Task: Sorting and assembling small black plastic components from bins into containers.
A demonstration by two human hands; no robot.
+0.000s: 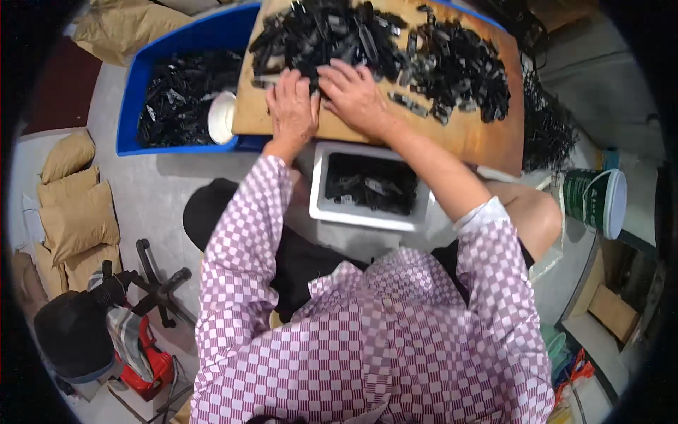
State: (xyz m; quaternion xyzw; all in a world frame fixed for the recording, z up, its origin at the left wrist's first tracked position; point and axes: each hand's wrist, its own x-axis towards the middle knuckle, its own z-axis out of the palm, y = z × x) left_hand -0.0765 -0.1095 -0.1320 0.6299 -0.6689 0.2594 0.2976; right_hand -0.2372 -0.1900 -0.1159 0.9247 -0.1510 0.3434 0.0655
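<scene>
My left hand (292,107) rests at the near edge of a heap of small black plastic pieces (332,32), its fingers stretched out over the wooden board (487,145). Beside it, my right hand (355,99) reaches into the same heap with fingers apart. Neither hand shows a piece gripped in it, though the fingertips are partly lost among the dark pieces. Right of my right hand lies a second heap of black and clear pieces (466,71), with a loose one (408,104) near its left side.
Below the board's near edge, a white box (364,220) holds black pieces. Left stands a blue bin (133,99) of similar pieces, with a white round container (222,119) at its corner. A green bucket (593,201) stands right; brown paper packages (83,222) and a chair base (159,286) are left.
</scene>
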